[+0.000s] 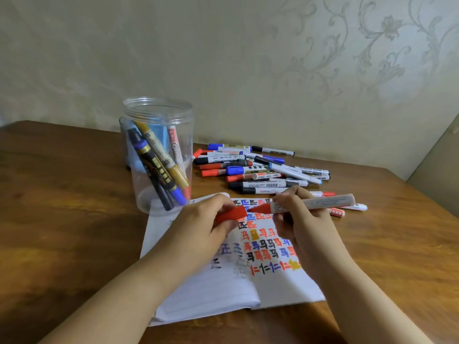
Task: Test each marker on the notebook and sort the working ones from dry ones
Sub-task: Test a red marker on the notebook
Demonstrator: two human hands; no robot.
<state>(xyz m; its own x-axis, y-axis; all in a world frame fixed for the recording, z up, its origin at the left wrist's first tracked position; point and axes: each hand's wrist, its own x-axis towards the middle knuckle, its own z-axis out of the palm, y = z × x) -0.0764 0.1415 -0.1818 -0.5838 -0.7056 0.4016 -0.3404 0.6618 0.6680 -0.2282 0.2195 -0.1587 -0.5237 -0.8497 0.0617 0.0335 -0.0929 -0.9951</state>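
left hand (211, 219): fingers curled round red cap (232, 214) | right hand (295, 214): fingers gripped red marker (310, 204), tip bare, pointed at cap, just apart | both above notebook (223, 289), open on worktop (62, 219) | marker pile (258, 167) behind notebook | clear jar (159, 155) held several markers

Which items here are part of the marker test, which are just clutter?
In the job:
- left hand holding red cap
- right hand holding red marker
- notebook
- marker pile
- clear jar with markers

Just there:
- wooden table
- patterned wall
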